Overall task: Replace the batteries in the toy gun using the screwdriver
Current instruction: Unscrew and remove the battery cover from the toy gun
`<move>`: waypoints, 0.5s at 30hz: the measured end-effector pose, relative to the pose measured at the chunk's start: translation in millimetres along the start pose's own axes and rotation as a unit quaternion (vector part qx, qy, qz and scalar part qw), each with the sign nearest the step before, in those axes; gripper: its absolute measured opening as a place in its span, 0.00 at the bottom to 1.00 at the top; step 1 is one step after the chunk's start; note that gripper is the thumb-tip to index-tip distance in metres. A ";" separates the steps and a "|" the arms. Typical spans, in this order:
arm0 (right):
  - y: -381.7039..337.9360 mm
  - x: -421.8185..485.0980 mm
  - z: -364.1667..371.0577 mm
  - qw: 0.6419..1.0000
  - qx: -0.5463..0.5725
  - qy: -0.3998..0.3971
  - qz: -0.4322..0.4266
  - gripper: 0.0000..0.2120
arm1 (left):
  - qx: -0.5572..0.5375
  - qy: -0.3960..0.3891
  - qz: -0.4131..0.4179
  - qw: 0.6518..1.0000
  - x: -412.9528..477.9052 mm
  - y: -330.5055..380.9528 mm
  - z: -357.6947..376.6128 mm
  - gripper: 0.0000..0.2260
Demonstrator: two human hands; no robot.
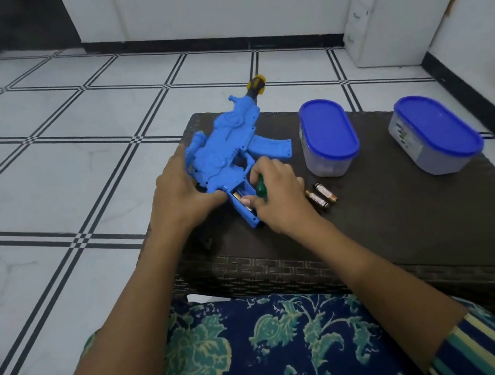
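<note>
A blue toy gun [226, 145] lies on the dark woven table [408, 226], its black and yellow muzzle pointing away over the far edge. My left hand [182, 194] grips the gun's rear body from the left. The compartment in the grip [243, 201] is open, with a gold battery showing inside. My right hand [276, 195] holds a green-handled screwdriver [260, 187], while its thumb and fingertips rest at the open compartment. The screwdriver's shaft is hidden. Two brown batteries [321, 197] lie side by side on the table, just right of my right hand.
Two lidded plastic containers with blue lids stand on the table, one [327, 139] behind the loose batteries and one [435, 133] at the far right. White tiled floor surrounds the table. A white cabinet [389, 9] stands at the back right. My lap in floral cloth is below.
</note>
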State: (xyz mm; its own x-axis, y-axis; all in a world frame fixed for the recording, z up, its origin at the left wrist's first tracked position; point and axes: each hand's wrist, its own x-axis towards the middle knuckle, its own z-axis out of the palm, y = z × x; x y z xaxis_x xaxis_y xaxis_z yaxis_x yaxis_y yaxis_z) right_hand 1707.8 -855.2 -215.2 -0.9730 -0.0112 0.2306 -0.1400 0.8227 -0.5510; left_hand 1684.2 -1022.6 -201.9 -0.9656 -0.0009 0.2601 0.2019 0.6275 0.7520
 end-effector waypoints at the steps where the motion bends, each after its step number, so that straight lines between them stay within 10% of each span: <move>1: -0.2 -1.9 1.4 1.000 -0.018 -0.011 -0.020 0.13 | -0.002 -0.007 -0.006 1.000 -0.1 -1.7 2.4 0.31; 15: -1.5 0.7 -1.2 0.986 -0.086 -0.099 -0.107 0.12 | 0.058 -0.073 -0.105 0.990 0.4 -2.4 6.8 0.36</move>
State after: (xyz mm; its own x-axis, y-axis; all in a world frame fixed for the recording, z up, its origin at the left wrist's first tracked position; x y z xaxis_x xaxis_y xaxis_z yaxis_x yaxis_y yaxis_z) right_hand 1707.6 -855.8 -213.3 -0.9436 -0.2916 0.1571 -0.3296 0.8737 -0.3578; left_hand 1682.2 -1018.8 -207.7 -0.9994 -0.0335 0.0082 -0.0180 0.7111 0.7029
